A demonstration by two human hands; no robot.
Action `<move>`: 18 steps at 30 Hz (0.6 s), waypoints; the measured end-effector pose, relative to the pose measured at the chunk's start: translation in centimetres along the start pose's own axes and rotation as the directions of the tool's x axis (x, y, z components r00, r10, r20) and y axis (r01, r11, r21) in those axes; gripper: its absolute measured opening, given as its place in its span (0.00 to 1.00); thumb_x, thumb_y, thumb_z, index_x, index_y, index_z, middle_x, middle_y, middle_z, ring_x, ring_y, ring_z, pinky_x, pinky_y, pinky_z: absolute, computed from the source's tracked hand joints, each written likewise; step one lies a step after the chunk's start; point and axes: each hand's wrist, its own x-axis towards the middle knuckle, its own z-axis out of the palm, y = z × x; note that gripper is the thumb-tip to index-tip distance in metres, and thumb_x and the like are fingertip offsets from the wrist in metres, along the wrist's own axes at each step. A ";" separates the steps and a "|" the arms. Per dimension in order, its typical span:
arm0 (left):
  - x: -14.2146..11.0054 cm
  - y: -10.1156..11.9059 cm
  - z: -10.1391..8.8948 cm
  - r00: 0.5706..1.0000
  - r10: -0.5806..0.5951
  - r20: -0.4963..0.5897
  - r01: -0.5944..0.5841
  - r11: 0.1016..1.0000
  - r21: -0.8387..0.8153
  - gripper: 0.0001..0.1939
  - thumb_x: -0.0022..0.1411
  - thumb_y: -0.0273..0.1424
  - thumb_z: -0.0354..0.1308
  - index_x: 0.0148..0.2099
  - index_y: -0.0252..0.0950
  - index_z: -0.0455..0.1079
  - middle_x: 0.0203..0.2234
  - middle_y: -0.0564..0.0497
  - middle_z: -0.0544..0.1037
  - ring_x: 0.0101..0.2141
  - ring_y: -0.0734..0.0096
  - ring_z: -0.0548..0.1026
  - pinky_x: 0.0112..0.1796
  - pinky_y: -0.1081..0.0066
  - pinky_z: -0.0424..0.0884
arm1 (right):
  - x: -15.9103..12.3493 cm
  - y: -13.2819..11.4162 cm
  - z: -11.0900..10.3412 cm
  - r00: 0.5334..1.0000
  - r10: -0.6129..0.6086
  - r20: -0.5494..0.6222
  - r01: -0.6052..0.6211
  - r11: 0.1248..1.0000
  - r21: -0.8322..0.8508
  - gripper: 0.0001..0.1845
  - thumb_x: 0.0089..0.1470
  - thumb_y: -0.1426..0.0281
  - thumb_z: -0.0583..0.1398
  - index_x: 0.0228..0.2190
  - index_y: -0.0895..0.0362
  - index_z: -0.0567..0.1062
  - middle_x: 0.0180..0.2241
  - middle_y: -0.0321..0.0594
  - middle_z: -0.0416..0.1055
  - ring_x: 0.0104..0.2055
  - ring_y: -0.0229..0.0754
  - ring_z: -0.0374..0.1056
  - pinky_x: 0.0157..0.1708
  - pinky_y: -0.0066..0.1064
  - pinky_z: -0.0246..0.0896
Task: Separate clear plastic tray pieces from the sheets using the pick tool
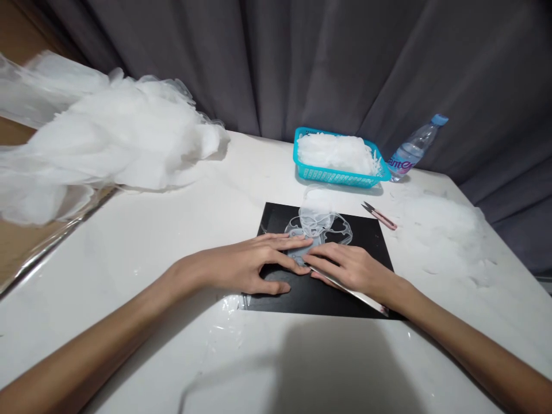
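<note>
On a black mat (284,283) lies a translucent grey-white moulded piece (297,252), with thin looping white strips (345,232) around it. My left hand (254,261) rests flat with its fingers spread, the fingertips pressing on the piece. From the right, my right hand (353,267) is closed round a slim white pen-like tool (362,297). The tool's front end is at the near edge of the piece, close to my left fingertips; its exact tip is too small to make out. A soft white sheet (318,202) overlaps the mat's far edge.
A blue basket (340,177) full of white pieces stands at the back, beside a water bottle (407,152). Pink-handled thread snips (386,219) lie right of the mat. Translucent white sheets (129,132) are heaped at left, and more white pieces (452,233) at right.
</note>
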 end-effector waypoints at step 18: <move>2.6 3.0 3.7 0.800 -0.558 -0.221 0.190 0.584 -0.789 0.23 0.65 0.51 0.63 0.42 0.34 0.79 0.37 0.45 0.84 0.33 0.66 0.82 0.23 0.78 0.66 | 1.1 -1.6 0.9 0.972 0.140 -0.189 -0.174 0.969 -0.177 0.08 0.71 0.73 0.59 0.46 0.64 0.76 0.37 0.46 0.79 0.39 0.46 0.72 0.39 0.36 0.71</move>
